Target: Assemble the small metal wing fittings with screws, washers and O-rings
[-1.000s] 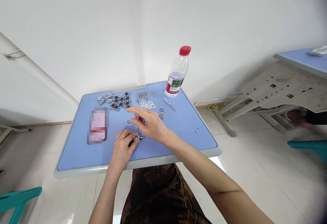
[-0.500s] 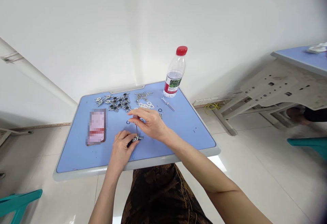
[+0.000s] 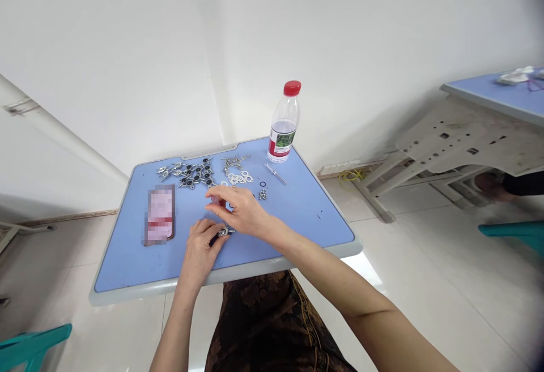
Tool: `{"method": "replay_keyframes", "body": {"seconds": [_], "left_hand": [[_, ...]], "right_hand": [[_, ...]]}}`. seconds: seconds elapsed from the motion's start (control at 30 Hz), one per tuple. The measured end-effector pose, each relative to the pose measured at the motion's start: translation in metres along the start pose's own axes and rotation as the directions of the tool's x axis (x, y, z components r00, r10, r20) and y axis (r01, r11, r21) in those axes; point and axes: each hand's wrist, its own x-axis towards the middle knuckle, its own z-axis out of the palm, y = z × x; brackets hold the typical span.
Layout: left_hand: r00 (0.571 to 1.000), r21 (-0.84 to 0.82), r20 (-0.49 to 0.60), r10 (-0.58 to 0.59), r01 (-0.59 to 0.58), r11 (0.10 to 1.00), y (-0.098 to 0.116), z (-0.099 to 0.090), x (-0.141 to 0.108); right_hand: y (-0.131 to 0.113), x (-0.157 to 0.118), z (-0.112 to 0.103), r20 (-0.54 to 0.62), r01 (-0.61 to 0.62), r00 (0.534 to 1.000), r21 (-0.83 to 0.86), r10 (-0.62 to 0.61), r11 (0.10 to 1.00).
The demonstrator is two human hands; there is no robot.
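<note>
Gripping a metal fitting in the left hand, right hand pinching above it, hold unclear

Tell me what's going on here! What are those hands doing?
A person is sitting at a blue-topped desk with lots of tiny metal parts on it. The left hand holds a small silver part with a black end, and the right hand is pinching just above it, but I can't see what's in those fingers. Farther back lie a heap of silver winged pieces and a thin screwdriver. A clear plastic bottle with a red cap stands near the far edge.
</note>
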Motion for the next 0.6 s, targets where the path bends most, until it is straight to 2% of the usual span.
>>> {"method": "replay_keyframes", "body": {"seconds": [0.13,0.27,0.37,0.5,0.6], "left_hand": [[1.000,0.006,0.007,-0.009,0.009,1.000,0.000,-0.001,0.000],[1.000,-0.008,0.003,-0.002,0.002,1.000,-0.001,-0.001,0.000],[1.000,-0.023,0.002,0.005,-0.005,1.000,-0.002,-0.001,0.000],[1.000,-0.016,0.008,-0.001,0.001,1.000,-0.003,-0.001,-0.001],[1.000,-0.010,0.004,-0.005,0.006,1.000,-0.003,0.000,0.000]], "right_hand": [[0.003,0.000,-0.008,0.035,0.023,0.999,-0.015,-0.023,1.000],[0.002,0.001,-0.018,0.148,0.061,0.985,0.190,-0.090,0.980],[0.001,0.002,-0.018,0.084,0.046,0.994,0.230,-0.067,0.972],[0.003,0.004,-0.012,-0.030,-0.007,0.999,0.191,0.013,0.982],[0.007,0.005,-0.009,-0.068,-0.010,0.997,0.137,0.020,0.991]]}}
